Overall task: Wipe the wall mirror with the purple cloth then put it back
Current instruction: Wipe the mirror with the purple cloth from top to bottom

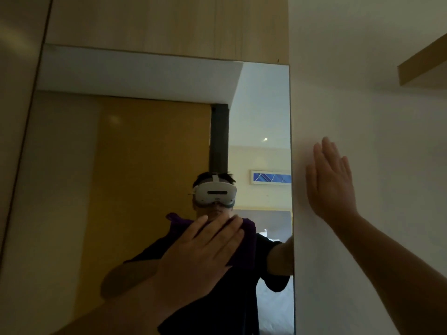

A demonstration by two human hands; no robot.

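The wall mirror [135,146] fills the middle of the view, tall and frameless, set between a wood panel and a white wall. My left hand [200,255] lies flat against the glass with fingers spread, pressing the purple cloth [249,240] onto the mirror's lower middle. Only the cloth's upper and right edges show past my fingers. My right hand [331,182] rests flat and open on the white wall, just right of the mirror's edge, holding nothing. The glass reflects a person wearing a white headset.
A light wood panel [169,22] runs above the mirror. The white wall [375,117] stands to the right, with a wooden shelf edge [420,61] jutting out at the upper right. Another panel borders the mirror on the left.
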